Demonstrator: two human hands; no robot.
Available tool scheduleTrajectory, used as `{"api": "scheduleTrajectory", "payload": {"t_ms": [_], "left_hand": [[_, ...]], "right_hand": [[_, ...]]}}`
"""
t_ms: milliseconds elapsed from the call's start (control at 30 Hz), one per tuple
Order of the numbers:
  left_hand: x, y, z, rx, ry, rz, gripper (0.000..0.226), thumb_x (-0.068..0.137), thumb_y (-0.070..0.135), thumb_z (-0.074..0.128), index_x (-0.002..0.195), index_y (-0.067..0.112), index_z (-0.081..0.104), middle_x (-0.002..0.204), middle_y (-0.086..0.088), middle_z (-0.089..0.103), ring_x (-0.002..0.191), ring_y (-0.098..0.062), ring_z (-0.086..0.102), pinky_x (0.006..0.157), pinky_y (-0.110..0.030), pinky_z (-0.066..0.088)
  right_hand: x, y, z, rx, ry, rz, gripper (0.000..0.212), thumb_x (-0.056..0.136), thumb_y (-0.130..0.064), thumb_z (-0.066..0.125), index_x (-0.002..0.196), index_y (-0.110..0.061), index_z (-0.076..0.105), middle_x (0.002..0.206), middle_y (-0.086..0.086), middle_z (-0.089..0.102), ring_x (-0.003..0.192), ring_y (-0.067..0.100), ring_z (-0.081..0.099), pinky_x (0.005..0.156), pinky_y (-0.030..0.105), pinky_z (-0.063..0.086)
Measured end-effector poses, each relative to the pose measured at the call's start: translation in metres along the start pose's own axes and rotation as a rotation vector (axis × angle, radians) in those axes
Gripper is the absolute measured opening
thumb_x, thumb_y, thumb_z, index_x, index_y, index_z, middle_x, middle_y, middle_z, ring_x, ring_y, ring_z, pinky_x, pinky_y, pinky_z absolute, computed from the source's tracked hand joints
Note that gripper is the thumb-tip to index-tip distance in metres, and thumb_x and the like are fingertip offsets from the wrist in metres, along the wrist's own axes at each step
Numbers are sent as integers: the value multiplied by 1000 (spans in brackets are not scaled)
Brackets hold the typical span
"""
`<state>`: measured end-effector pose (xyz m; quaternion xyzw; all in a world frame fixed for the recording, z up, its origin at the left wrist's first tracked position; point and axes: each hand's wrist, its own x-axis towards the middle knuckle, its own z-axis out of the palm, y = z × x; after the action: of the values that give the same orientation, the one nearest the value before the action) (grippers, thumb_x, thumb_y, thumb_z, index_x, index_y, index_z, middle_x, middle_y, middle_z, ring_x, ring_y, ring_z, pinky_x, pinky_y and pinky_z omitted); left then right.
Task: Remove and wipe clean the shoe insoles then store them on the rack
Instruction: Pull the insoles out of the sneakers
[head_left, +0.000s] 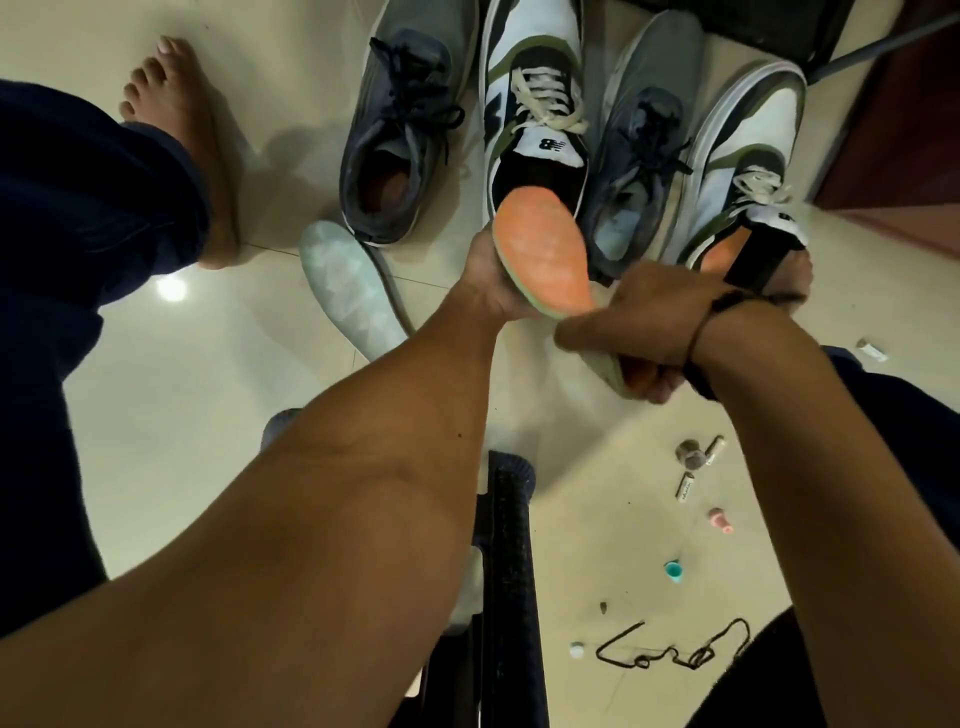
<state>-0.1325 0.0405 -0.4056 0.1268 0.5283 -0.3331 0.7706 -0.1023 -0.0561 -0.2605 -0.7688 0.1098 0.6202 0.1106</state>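
Both hands hold an orange insole (540, 254) with a green edge above the floor. My left hand (491, 280) grips its left edge from beneath. My right hand (634, 332) curls round its near end, which bends down and shows a grey underside. Behind it stand two white-and-green sneakers (535, 98) (748, 140); the right one still has an orange insole (724, 249) inside. Two grey sneakers (400, 140) (639, 156) stand between and beside them. A pale green insole (348, 291) lies on the floor by the left grey sneaker.
My bare left foot (176, 135) and dark trouser legs frame the shoes. A dark ribbed bar (511, 545) rises below my arms. Small bottles, batteries (685, 486) and a black cord (675, 649) litter the floor at lower right. Dark furniture (753, 26) stands at the back right.
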Motion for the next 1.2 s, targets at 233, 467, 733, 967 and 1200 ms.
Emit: {"api": "scheduleTrajectory", "payload": {"t_ms": [233, 467, 733, 967, 1200], "left_hand": [[-30, -5, -71, -5, 162, -6, 64, 99, 54, 16, 124, 6, 51, 136, -20, 50, 127, -35, 45, 89, -50, 38], [-47, -1, -115, 275, 420, 70, 27, 97, 30, 32, 80, 13, 44, 90, -10, 56, 78, -25, 55, 74, -34, 44], [-24, -8, -96, 427, 653, 253, 20, 92, 14, 43, 72, 12, 44, 64, -3, 38, 50, -15, 32, 45, -19, 25], [6, -38, -28, 549, 366, 168, 20, 96, 18, 39, 78, 11, 45, 72, -8, 55, 59, -20, 51, 54, -25, 36], [41, -60, 43, 429, 203, -50, 31, 99, 28, 37, 81, 5, 46, 65, -15, 53, 57, -24, 49, 62, -32, 40]], "right_hand": [[-16, 13, 48, -31, -178, 64, 39, 79, -37, 68, 66, -3, 53, 29, 3, 46, 32, 20, 47, 45, 22, 44], [44, 1, 110, -38, 81, -14, 81, 76, -48, 69, 136, -6, 34, 122, 15, 48, 108, 33, 52, 85, 40, 49], [90, 24, 117, 60, 47, -52, 70, 91, -32, 55, 145, -5, 20, 145, 18, 32, 131, 32, 34, 103, 35, 35], [125, 50, 58, 211, 550, -42, 33, 92, -7, 44, 124, -3, 53, 127, 18, 54, 119, 32, 48, 95, 30, 37], [169, 63, 7, -90, 612, -129, 29, 89, -1, 43, 110, -1, 62, 113, 22, 59, 106, 36, 54, 82, 34, 43]]}}
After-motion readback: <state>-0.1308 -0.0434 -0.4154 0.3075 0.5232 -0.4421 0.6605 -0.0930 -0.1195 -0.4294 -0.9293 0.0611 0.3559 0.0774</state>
